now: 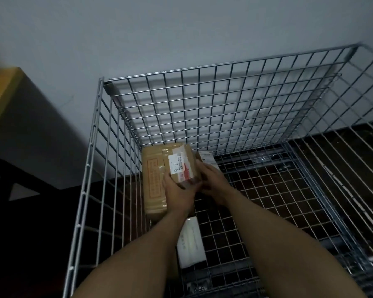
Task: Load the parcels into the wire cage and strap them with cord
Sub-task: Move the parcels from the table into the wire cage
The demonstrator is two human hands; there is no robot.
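Both my arms reach down into the wire cage (202,104), a box of thin silvery rods welded into a square grid, open at the top and filling the centre and right of the frame. In its far left corner I hold a small parcel (182,163): a brown cardboard block wrapped in glossy clear tape, with a white paper label bearing handwriting and a strip of red along one edge.

My left hand (177,190) grips its near left end, thumb on top and fingers curled round the edge. My right hand (213,180) clasps the right side, fingers laid along the cardboard and thumb tucked at the near corner.

The small parcel sits over a flat parcel (153,186), a long tan slab with an orange printed border and a shiny wrapping, lying against the left mesh wall. Just behind my right fingers a corner of another labelled parcel (207,158) shows, white and papery. Lower down, between my forearms, a white packet (191,241) lies on the cage's grid base, smooth and rectangular.

Dark wood floor (342,168) shows through the wires. A plain grey wall (181,29) rises behind, and a yellowish cabinet (2,89) stands at upper left.
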